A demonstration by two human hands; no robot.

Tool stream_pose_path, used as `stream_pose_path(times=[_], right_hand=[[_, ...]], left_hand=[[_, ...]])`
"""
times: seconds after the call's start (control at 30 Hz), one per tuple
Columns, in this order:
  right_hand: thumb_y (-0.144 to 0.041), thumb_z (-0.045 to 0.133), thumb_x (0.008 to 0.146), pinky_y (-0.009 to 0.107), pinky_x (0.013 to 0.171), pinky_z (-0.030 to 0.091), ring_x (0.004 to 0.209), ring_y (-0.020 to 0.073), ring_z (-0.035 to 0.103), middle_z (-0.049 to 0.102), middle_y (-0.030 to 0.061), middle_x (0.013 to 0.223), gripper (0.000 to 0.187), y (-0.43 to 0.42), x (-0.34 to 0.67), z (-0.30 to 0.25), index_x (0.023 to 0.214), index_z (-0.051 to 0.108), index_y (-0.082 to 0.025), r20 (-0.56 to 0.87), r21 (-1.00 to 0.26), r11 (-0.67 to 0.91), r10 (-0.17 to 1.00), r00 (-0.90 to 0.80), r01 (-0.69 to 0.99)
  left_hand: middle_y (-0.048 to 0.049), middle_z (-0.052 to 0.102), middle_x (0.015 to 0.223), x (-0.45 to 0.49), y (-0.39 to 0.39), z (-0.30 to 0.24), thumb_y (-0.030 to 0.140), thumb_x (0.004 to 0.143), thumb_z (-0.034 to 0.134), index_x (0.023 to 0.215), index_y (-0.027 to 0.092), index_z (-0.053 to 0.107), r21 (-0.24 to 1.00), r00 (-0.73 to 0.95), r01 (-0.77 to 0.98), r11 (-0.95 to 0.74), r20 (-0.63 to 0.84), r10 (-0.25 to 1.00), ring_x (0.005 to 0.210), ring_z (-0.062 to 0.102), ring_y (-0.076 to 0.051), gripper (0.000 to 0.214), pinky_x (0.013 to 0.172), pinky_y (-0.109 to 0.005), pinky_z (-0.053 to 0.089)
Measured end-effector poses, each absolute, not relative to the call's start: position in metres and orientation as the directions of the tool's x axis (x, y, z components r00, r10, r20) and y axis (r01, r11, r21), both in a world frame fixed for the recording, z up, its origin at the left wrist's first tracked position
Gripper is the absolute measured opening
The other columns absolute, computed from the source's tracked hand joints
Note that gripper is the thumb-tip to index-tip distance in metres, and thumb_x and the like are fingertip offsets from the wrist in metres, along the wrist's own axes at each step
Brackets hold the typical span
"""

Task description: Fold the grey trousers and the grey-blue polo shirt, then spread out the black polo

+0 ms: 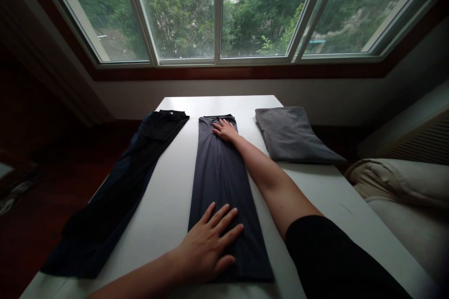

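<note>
A pair of dark grey trousers (224,173), folded lengthwise, lies flat on the white table (164,182) with its waistband at the far end. My left hand (206,245) rests on the lower legs near the front edge, fingers spread and palm down. Farther up, my right hand (225,130) lies flat just below the waistband, with its arm stretched across the table's right half. Small creases run down the cloth from the right hand. Neither hand grips anything.
Black and navy trousers (122,187) lie along the table's left side. A folded grey garment (291,133) sits at the back right. Beyond the table are a window (217,14) and, on the right, a beige cushioned seat (403,182).
</note>
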State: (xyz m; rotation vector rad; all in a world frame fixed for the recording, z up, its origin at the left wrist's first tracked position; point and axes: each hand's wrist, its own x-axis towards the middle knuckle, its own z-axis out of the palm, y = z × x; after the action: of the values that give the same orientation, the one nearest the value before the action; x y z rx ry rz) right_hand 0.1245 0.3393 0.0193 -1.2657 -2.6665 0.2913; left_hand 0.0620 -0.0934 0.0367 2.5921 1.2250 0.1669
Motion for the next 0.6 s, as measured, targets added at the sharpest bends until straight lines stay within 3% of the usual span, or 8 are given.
stream_pose_path(times=[0.2, 0.37, 0.47, 0.6], right_hand=[[-0.056, 0.033, 0.106, 0.056, 0.124, 0.016, 0.157, 0.0328, 0.013, 0.021, 0.0115, 0.169, 0.063, 0.328, 0.152, 0.031, 0.161, 0.034, -0.025, 0.190, -0.232, 0.572, 0.820, -0.540, 0.787], [-0.043, 0.045, 0.105, 0.050, 0.124, 0.024, 0.154, 0.0317, 0.025, 0.036, 0.0132, 0.163, 0.052, 0.270, 0.189, 0.035, 0.151, 0.051, -0.018, 0.300, -0.211, 0.740, 0.670, -0.679, 0.638], [-0.038, 0.051, 0.103, 0.051, 0.121, 0.031, 0.148, 0.0311, 0.037, 0.047, 0.0122, 0.156, 0.044, 0.217, 0.227, 0.037, 0.142, 0.060, -0.021, 0.351, -0.220, 0.827, 0.562, -0.749, 0.517], [-0.034, 0.053, 0.102, 0.050, 0.113, 0.044, 0.134, 0.0279, 0.054, 0.060, 0.0118, 0.143, 0.038, 0.133, 0.288, 0.034, 0.138, 0.063, -0.025, 0.357, -0.265, 0.886, 0.456, -0.815, 0.380]], left_hand=[[-0.0070, 0.008, 0.172, 0.060, -0.102, 0.039, 0.050, 0.103, 0.047, 0.164, 0.028, 0.022, 0.330, 0.655, 0.706, -0.626, 0.031, 0.755, 0.158, 0.008, -0.032, 0.070, 0.127, -0.059, 0.005], [-0.0100, 0.023, 0.169, 0.063, -0.115, 0.048, 0.049, 0.103, 0.046, 0.162, 0.024, 0.030, 0.394, 0.781, 0.558, -0.730, 0.048, 0.623, 0.156, 0.019, -0.031, 0.066, 0.127, -0.058, 0.009], [-0.0075, 0.038, 0.163, 0.065, -0.119, 0.054, 0.050, 0.103, 0.047, 0.155, 0.024, 0.043, 0.443, 0.854, 0.417, -0.794, 0.108, 0.508, 0.153, 0.031, -0.028, 0.058, 0.128, -0.052, 0.014], [-0.0059, 0.054, 0.152, 0.052, -0.116, 0.062, 0.039, 0.101, 0.055, 0.143, 0.026, 0.055, 0.430, 0.792, 0.444, -0.786, 0.222, 0.568, 0.143, 0.046, -0.026, 0.044, 0.126, -0.048, 0.025]])
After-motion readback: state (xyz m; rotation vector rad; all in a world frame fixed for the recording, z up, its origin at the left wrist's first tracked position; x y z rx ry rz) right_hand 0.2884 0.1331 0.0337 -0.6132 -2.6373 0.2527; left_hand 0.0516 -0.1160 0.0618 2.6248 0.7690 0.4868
